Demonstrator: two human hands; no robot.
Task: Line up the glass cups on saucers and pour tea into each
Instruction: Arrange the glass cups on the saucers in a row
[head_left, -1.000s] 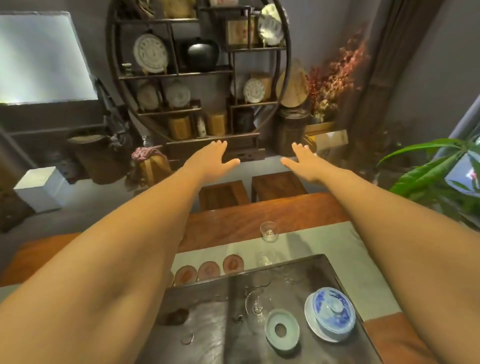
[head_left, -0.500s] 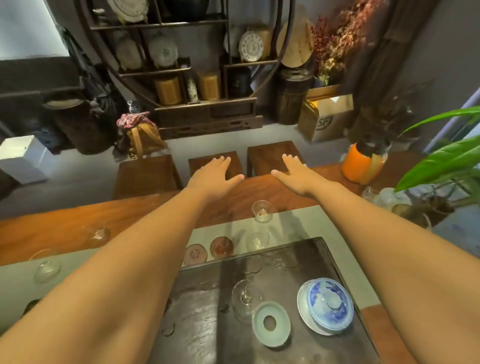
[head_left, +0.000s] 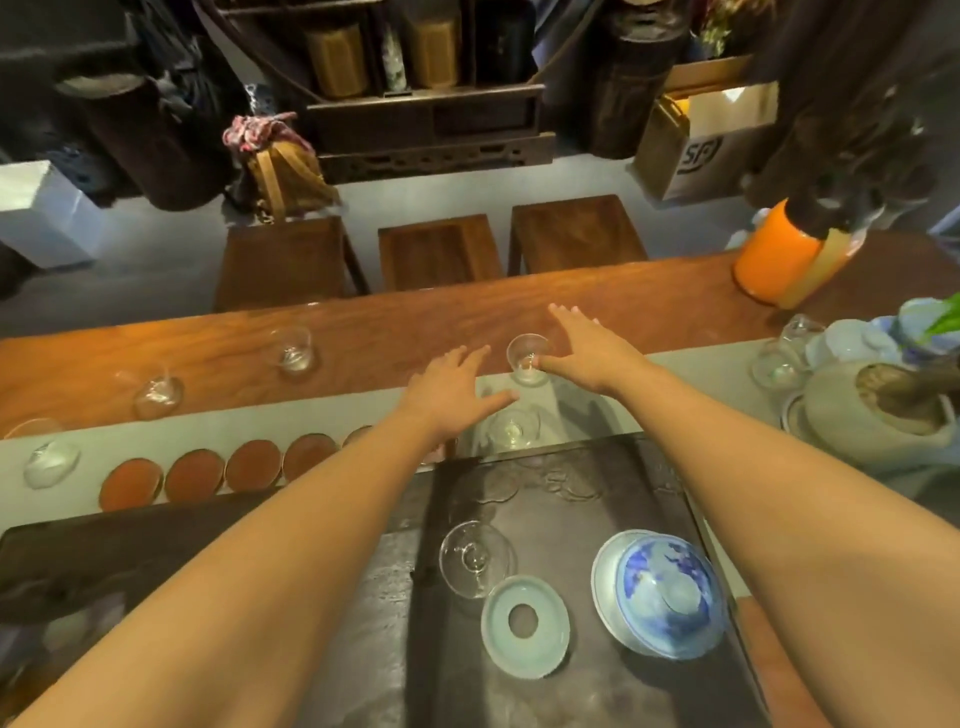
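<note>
Saucers: we count four brown discs in full in a row on the grey runner; a fifth at the row's 3 o'clock end is half hidden under our left forearm, and whether more follow we cannot tell.

Glass cups, loose: two on the wooden table toward 10 o'clock, one at the saucer row's 9 o'clock end, one just at the tray's 12 o'clock edge, one beside our right hand. Clear glass blurs the outlines.

On the dark tray: one glass pitcher, one celadon ring, one blue-and-white lidded bowl.

Hands: left hand is flat, fingers spread, gripping nothing; right is likewise flat, its thumb touching the cup at 12 o'clock. Against the frame half a second back, both have dropped toward the table, and more saucers show.
</note>
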